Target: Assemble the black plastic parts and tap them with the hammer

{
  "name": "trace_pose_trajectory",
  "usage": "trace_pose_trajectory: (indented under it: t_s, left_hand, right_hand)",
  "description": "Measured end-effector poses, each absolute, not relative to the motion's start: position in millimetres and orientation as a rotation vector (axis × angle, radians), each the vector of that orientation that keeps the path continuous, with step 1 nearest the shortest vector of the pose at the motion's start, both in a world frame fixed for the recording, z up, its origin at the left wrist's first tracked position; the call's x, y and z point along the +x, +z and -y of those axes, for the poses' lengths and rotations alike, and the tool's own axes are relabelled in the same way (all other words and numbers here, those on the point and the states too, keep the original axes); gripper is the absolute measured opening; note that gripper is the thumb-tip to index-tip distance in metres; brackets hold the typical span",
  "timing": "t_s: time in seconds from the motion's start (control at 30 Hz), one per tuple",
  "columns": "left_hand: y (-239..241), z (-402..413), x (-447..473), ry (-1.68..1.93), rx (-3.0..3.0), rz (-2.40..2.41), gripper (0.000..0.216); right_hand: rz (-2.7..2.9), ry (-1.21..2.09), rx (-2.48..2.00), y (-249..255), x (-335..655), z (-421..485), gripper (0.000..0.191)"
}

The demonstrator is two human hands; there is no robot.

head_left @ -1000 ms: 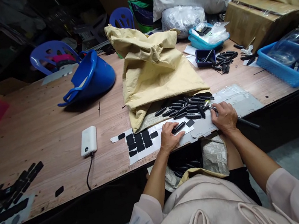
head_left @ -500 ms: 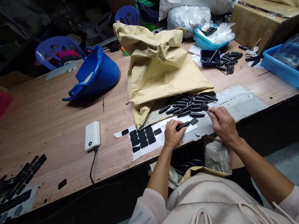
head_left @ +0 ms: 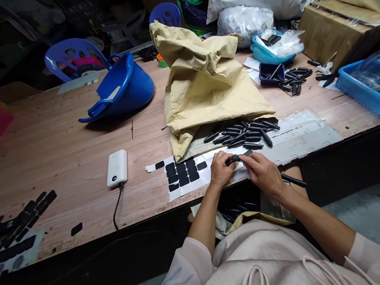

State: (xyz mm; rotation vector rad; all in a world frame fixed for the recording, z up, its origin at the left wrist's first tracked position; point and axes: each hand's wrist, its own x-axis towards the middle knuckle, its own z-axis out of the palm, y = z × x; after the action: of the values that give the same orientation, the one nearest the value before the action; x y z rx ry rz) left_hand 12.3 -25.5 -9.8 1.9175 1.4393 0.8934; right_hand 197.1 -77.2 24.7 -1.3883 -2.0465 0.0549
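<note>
My left hand [head_left: 221, 170] is closed on a slim black piece [head_left: 228, 161] at the table's front edge. Fingers of my right hand [head_left: 263, 173] meet it there, closed round a black rod [head_left: 294, 180] whose end sticks out behind the hand. A small rounded black part [head_left: 235, 157] shows between the fingertips; which piece it belongs to I cannot tell. Just beyond lies a dark flat patch [head_left: 247, 153], partly hidden. Left of my hands, a white backing sheet [head_left: 184, 192] carries rows of black rounded patches [head_left: 182, 173]. A heap of black tubular pieces [head_left: 243, 132] lies behind.
A tan sack [head_left: 210, 90] stands behind the heap. A white power bank [head_left: 117, 168] with a cable and a tipped blue basin [head_left: 129, 87] are to the left. Blue basket [head_left: 360, 94] and cardboard box [head_left: 346, 33] stand right. An open bag of black pieces [head_left: 240, 204] sits below the edge.
My right hand has moved left and down from the heap to meet my left hand. The black rod now shows behind it. My left hand keeps its hold.
</note>
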Motion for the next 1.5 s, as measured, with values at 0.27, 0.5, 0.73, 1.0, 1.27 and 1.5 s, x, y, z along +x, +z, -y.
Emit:
trace_pose_trajectory:
  t_s: [0.27,0.5,0.73,1.0,1.27,1.5]
  left_hand:
    - [-7.6,27.2,14.5,0.928,1.879,-1.430,0.016]
    - [-6.9,26.4,15.2,0.938,1.912,-1.435,0.016]
    - [-5.5,27.4,17.8,0.909,1.956,-1.468,0.017]
    - [-2.9,26.4,12.5,0.863,2.008,-1.417,0.011]
    - [-2.5,99.7,11.2,0.760,2.246,-1.214,0.019]
    - [11.3,74.5,6.6,0.851,2.231,-1.408,0.030]
  right_hand:
    - [1.963,0.035,-1.470,24.3,203.4,76.6,0.034]
    - [1.787,0.020,-1.535,27.2,230.6,68.0,0.033]
    - [1.477,-0.170,-2.120,29.6,323.0,29.2,0.031]
    - [1.357,-0.232,-2.303,3.0,323.0,19.4,0.031]
    - [1.387,-0.237,-2.270,4.3,321.3,21.6,0.031]
    - [1.379,-0.206,-2.310,3.3,320.0,20.7,0.032]
